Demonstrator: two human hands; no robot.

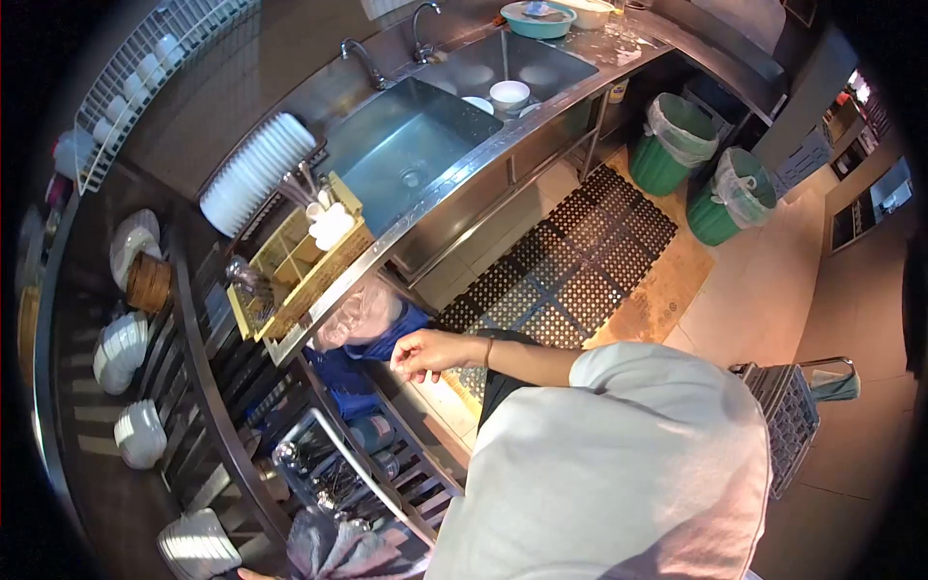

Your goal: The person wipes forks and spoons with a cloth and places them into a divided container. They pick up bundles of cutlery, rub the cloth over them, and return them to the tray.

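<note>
My right hand [420, 355] hangs in mid-air beside my body, its fingers loosely curled with nothing visible in them. Behind it on the lower level are a clear plastic bag [360, 314] and blue plastic [343, 387]. Only a sliver of my left hand [256, 575] shows at the bottom edge. It is beside a stack of white dishes [198, 544] on the slatted shelf; whether it touches them is cut off. A grey cloth [338, 547] lies to its right, next to shiny metal utensils [333, 483].
A yellow divided cutlery box [290, 253] holds spoons at the counter edge, by a row of white plates [256, 174]. Beyond are a double sink [416, 145] with bowls, green bins [660, 159] and a black rubber mat [570, 261]. More white dishes [140, 435] stand on the shelf.
</note>
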